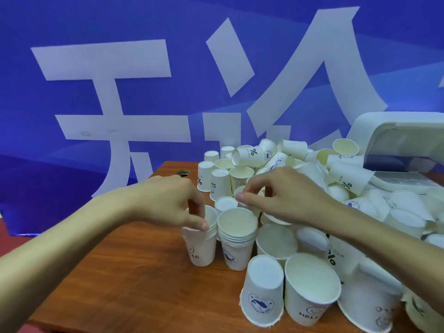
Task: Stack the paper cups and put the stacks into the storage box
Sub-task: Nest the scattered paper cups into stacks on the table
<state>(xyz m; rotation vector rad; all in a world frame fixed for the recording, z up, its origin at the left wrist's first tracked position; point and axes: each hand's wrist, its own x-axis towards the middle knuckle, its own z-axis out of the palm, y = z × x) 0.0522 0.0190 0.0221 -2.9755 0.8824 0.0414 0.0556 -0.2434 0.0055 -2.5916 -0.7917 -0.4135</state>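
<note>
Many white paper cups (pixel 310 294) with blue prints cover the right half of a wooden table, some upright, some upside down, some on their sides. My left hand (pixel 173 200) grips the rim of a short upright stack (pixel 200 246) marked HELLO. Right beside it stands a second upright stack (pixel 236 239) of several cups. My right hand (pixel 283 195) reaches over the pile and pinches the rim of a single cup (pixel 242 192) behind that second stack. The white storage box (pixel 394 131) lies tipped at the far right, its opening partly hidden by cups.
The wooden table (pixel 134 280) has bare surface at the left and front left, with its left edge running diagonally. A blue banner (pixel 120 68) with large white characters hangs close behind. A small dark round object (pixel 183 173) sits near the table's far corner.
</note>
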